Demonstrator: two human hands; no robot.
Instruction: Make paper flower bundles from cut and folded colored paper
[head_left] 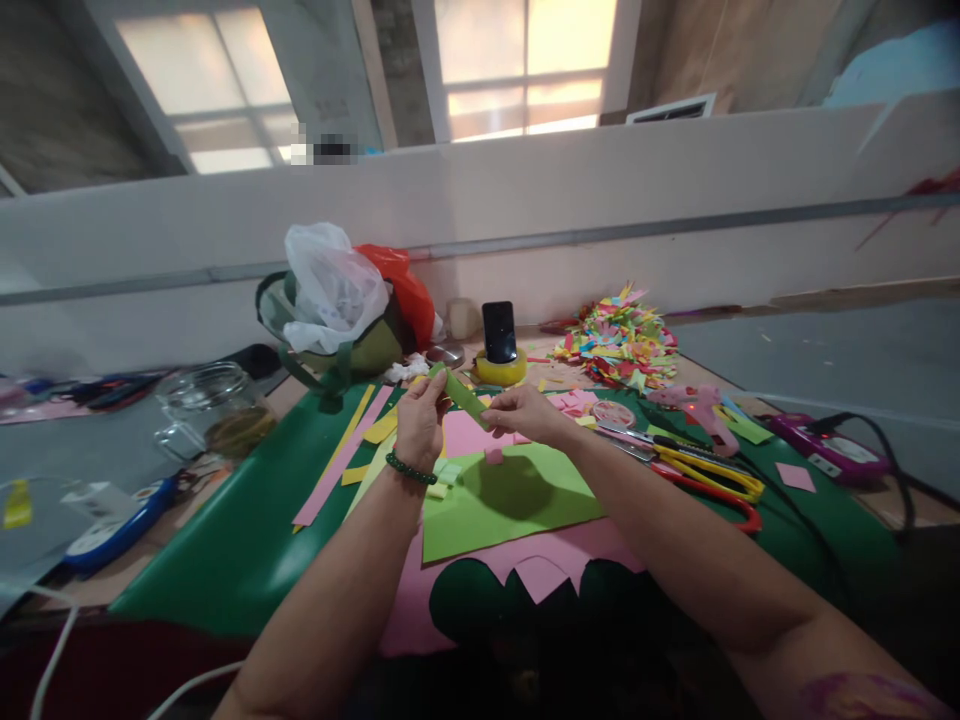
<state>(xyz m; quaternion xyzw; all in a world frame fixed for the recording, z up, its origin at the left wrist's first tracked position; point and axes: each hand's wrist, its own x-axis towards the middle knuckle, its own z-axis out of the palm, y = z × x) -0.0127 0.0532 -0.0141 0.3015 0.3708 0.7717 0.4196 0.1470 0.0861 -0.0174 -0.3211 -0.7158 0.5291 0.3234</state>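
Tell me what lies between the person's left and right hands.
In the head view, a green paper strip spans the gap between the left hand and the right hand, each holding it near one end.

Dark green beaded bracelet on left wrist, bare forearms, purple-pink marking near right elbow

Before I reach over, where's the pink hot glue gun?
In the head view, the pink hot glue gun lies right of your right hand, between the yellow-handled scissors and the paper-scrap pile.
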